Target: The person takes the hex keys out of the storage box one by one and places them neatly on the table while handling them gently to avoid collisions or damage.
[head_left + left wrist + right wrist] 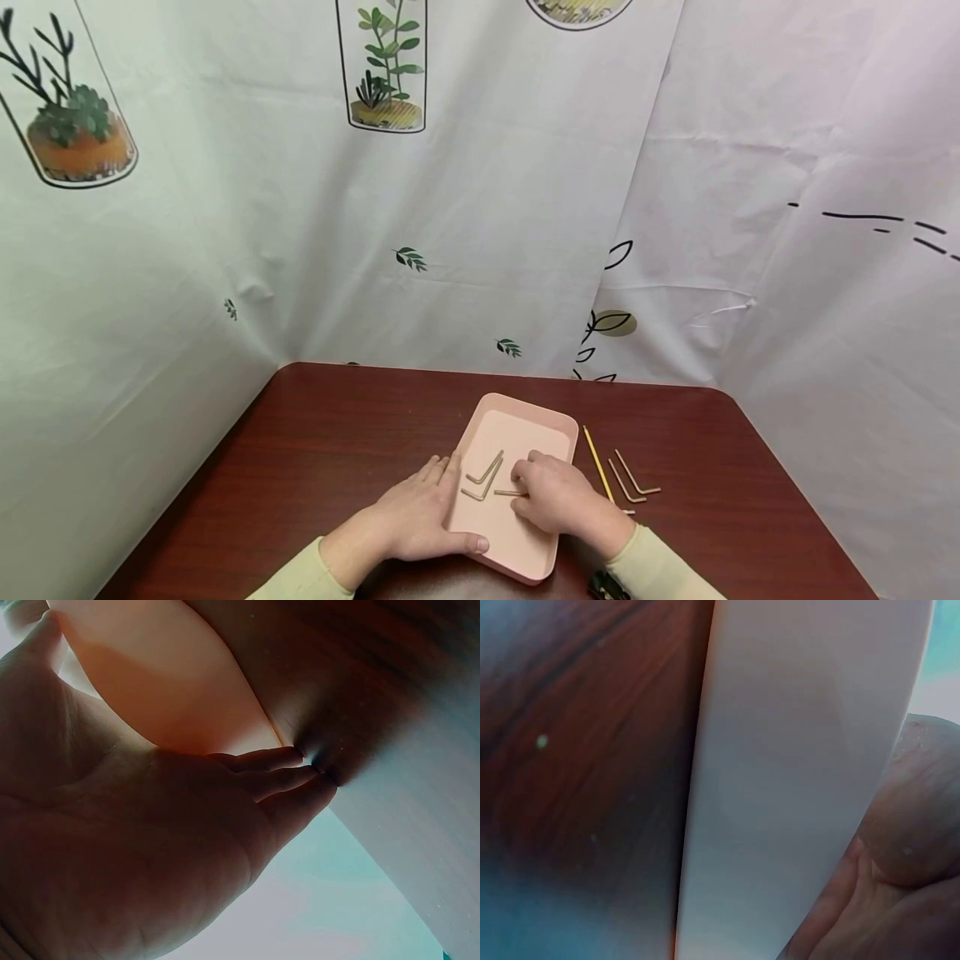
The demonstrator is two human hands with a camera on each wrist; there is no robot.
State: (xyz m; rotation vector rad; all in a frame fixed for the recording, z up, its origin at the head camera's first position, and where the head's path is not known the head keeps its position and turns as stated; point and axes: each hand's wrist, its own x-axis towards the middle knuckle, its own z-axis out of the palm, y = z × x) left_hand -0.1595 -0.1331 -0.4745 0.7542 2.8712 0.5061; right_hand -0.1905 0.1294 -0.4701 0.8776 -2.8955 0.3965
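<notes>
Between the left hand (420, 517) and the right hand (555, 496), a shallow pink rectangular tray with rounded corners (532, 425) is set at a slant on the dark reddish-brown wooden surface (360, 433). The tray's side is touched by the left hand, which is spread wide, its fingers straight and its thumb laid across the rim. Inside the tray, by the curled fingers of the right hand, a brass-coloured L-shaped metal key (507, 492) is held, one end left showing. Just left of that hand, two similar L-shaped keys (492, 479) are laid side by side. Beyond the right wrist, a slender yellow stick (597, 462) and more brass-coloured keys (628, 472) are seen. Under the right sleeve (652, 562), a small black object (606, 586) is partly hidden.
</notes>
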